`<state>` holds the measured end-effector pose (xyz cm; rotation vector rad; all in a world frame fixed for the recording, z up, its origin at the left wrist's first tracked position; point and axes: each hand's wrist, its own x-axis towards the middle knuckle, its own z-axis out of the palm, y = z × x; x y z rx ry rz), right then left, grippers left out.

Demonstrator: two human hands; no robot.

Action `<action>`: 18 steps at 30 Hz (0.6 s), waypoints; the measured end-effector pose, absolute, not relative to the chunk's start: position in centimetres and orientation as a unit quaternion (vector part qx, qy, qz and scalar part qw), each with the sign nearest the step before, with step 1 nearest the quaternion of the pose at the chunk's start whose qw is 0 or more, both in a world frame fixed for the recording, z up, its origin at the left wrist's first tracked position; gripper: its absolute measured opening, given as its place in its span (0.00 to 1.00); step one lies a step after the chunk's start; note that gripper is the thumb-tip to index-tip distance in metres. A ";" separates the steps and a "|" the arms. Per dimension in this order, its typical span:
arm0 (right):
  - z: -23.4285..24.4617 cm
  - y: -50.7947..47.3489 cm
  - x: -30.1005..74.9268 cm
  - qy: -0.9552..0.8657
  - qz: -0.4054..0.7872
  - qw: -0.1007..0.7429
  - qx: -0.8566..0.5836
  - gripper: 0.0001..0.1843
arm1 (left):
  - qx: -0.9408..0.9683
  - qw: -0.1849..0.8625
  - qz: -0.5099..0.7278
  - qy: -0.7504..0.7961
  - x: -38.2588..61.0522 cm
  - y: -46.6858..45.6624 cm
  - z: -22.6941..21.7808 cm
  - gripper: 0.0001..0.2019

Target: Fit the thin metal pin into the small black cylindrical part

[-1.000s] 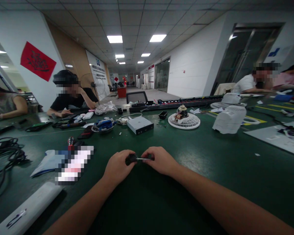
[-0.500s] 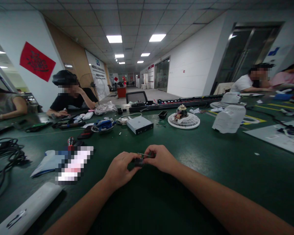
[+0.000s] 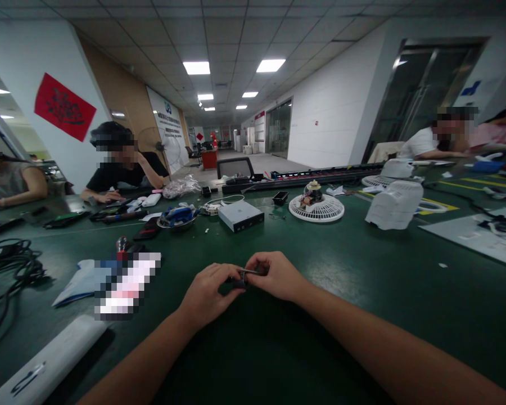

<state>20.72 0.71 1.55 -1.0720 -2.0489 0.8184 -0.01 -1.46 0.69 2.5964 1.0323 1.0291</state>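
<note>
Both hands meet above the green table, near its middle. My left hand point(image 3: 208, 292) pinches a small dark cylindrical part point(image 3: 239, 282) between thumb and fingers. My right hand point(image 3: 280, 275) is closed on a thin metal piece point(image 3: 249, 271), which lies across the top of the dark part. Its exact kind is too small to make out. Beyond the hands sits a grey optical disc drive point(image 3: 240, 214), apart from them.
A white fan grille point(image 3: 316, 209) with a motor stands behind to the right, near a white plastic housing point(image 3: 394, 205). On the left lie a screwdriver point(image 3: 122, 247), black cables point(image 3: 12, 264) and a long white casing point(image 3: 46, 360). A person point(image 3: 122, 169) sits across the table.
My right hand has shifted slightly left, and the thin metal piece is now more level. The dark part has tilted a little in my left hand.
</note>
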 end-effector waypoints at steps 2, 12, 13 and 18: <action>1.8 0.5 20.7 -0.797 0.289 0.337 -0.410 0.07 | 0.863 0.078 0.351 0.355 0.1 -1.4 0.7 0.09; 2.7 1.0 21.6 -0.832 0.156 0.310 -0.433 0.06 | 0.793 0.107 0.374 0.469 -0.2 -0.8 1.0 0.07; 2.8 1.1 21.7 -0.839 0.149 0.298 -0.430 0.07 | 0.793 0.114 0.371 0.471 -0.2 -0.8 1.1 0.07; 2.7 0.9 21.6 -0.869 0.097 0.254 -0.413 0.08 | 0.824 0.105 0.330 0.449 -0.1 -0.9 0.9 0.08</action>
